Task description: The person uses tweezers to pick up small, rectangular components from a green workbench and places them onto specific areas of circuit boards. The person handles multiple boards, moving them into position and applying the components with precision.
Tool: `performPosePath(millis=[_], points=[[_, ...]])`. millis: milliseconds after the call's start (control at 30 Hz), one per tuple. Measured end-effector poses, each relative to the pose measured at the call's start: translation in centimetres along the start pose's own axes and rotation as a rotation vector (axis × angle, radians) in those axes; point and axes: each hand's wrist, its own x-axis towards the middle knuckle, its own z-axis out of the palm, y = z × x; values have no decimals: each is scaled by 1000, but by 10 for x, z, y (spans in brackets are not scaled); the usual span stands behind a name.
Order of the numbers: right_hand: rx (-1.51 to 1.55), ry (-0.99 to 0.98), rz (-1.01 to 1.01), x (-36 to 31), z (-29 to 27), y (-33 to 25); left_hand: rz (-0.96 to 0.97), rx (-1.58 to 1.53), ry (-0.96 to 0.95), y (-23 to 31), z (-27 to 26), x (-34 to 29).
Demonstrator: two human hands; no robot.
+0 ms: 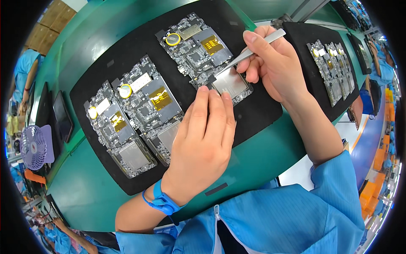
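Blue sleeves [292, 207] frame the near side, with a blue wristband [164, 202] on the left wrist. Just beyond it, the left hand [203, 148] has its fingers stretched out, curled round nothing; their tips rest at the near-left edge of the work board [198, 55], beside its silver plate [231, 84]. The thumb is hidden.

To the left, two more boards lie side by side on the black mat [262, 112]: the outer board [116, 118] and the inner board [146, 99], the latter partly covered by the left hand. The mat sits on a green table [258, 163].

The work board lies at the mat's right, reaching toward its far edge. Above its right side, the right hand [275, 63] pinches metal tweezers [249, 53] between thumb and fingers, their points slanting down to the far-left edge of the plate. Whether they touch or grip a part is too small to tell.

The step in hand looks like fine tweezer work at that plate's edge, the left hand apparently steadying the board. Going on from here would seem to call for light pressure and well-controlled points, keeping off neighbouring components.

Farther right, a second mat [296, 31] carries similar boards [332, 70].
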Motion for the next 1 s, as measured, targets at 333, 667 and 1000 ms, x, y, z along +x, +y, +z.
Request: performPosePath(millis=[333, 667, 1000], points=[[13, -12, -7, 4, -3, 3, 18, 54, -10, -2, -1, 1], [12, -9, -16, 3, -1, 3, 9, 93, 37, -1, 2, 1], [-45, 35, -45, 0, 3, 3, -65, -43, 31, -3, -4, 11]])
